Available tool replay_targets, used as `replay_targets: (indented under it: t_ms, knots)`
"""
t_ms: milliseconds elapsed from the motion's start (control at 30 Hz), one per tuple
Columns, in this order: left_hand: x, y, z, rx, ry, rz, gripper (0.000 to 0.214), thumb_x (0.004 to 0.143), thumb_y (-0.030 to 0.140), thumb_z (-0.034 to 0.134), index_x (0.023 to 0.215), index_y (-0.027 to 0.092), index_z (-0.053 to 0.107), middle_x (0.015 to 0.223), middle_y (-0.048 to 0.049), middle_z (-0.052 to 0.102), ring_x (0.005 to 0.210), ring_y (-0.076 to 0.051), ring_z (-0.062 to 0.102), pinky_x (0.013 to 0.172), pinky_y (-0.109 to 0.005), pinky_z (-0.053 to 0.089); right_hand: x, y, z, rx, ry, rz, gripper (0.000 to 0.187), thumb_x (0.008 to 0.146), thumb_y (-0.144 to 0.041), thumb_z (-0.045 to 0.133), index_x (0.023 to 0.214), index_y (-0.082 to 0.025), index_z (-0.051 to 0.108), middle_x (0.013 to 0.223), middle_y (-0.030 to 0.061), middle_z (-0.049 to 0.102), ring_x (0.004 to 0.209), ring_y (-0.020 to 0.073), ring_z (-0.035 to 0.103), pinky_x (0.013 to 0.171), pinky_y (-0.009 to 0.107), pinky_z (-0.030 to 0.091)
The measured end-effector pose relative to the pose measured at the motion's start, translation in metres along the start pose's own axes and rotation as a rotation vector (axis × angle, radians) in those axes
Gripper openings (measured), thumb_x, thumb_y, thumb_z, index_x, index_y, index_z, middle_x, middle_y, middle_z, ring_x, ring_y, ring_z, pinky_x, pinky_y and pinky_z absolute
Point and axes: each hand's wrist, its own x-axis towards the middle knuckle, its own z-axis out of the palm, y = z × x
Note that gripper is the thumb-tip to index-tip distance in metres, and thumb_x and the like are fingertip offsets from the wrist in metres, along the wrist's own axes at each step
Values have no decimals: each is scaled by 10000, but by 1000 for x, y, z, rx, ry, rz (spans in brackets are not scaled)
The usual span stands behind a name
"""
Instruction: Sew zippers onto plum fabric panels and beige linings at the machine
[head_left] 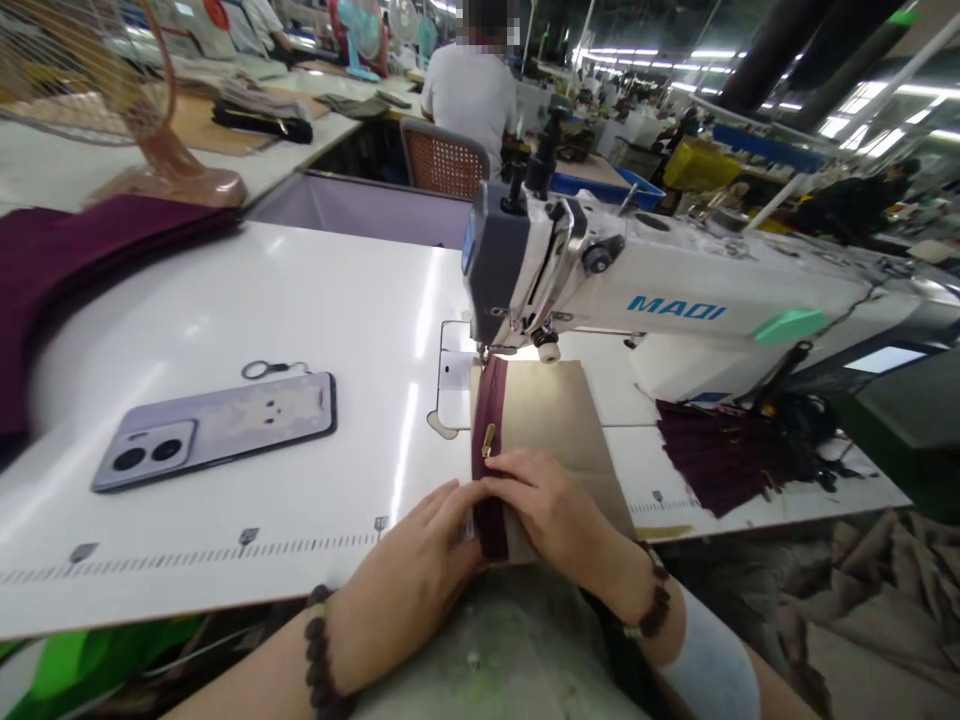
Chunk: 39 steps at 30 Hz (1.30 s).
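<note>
A beige fabric panel [559, 410] with a maroon zipper strip [491, 520] along its left side lies under the needle of the sewing machine [517, 290]. A gold zipper pull [488, 438] sits on the strip. My left hand [420, 560] grips the strip's near left edge, its thumb on top and its other fingers partly hidden below. My right hand [551, 510] lies on the panel, fingers stretched toward the strip just below the zipper pull. The fingertips of both hands meet over the strip.
A phone [225, 425] with a ring strap lies on the white table at left. Maroon fabric [97, 260] and a fan [150, 150] are beyond it. Maroon pieces [720, 455] lie at right, with grey-brown cloth [862, 610] below. A person [472, 100] sits ahead.
</note>
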Motion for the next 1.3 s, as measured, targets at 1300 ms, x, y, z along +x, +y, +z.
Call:
replay_targets:
  t_ms: [1300]
  knots:
    - [1, 8, -11, -189, -130, 297, 271, 917, 86, 333, 884, 137, 597, 948, -64, 624, 945, -158, 557, 953, -280, 441, 16, 28, 11, -116, -69, 142, 438, 894, -204, 343, 1327, -147, 390, 1391, 85, 367, 1308, 209, 288, 1062, 477, 298]
